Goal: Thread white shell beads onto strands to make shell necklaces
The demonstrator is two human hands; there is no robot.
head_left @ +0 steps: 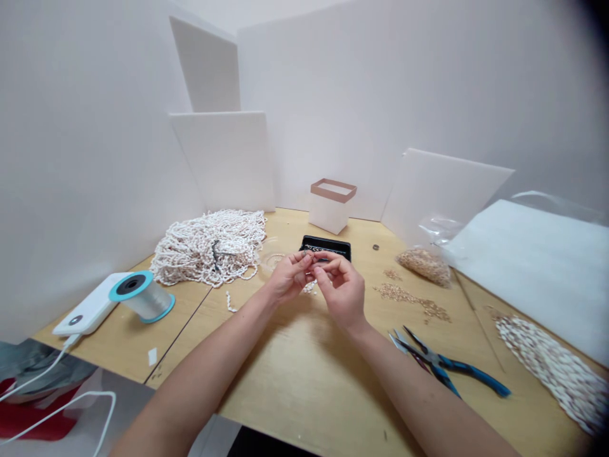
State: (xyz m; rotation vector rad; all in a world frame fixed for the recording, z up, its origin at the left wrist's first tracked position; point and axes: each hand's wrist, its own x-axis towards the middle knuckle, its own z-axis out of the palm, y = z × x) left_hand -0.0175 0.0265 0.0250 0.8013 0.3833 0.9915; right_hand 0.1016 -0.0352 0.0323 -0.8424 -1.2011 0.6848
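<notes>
The person's left hand (289, 278) and right hand (340, 291) were raised together above the middle of the worktop (295, 387), just in front of a black tray (326, 247). The left thumb and forefinger (302, 258) were pinched on a small, thin piece (308, 257), too small to identify, held at the fingertips. The right thumb and forefinger (318, 259) were pressed close beside that same spot, but I cannot tell whether they gripped the piece. The remaining fingers of both hands were curled loosely.

To the left, a large heap of shell strands (207, 247) lay on the worktop, with dark pliers handles (216, 254) resting on it. Nearer the left edge stood a spool of clear cord (143, 298), beside a white charging pad (85, 304) with a white cable (42, 374) running off the edge. A short loose strand (231, 302) lay near the heap.

To the right, blue-handled pliers (450, 365) lay open near the right forearm. Beyond them were a plastic bag of small shells (424, 266) and a scatter of loose shells (412, 301). A long bundle of shell strands (552, 374) lay along the right edge. A white box with a pink rim (330, 206) stood against the back wall.
</notes>
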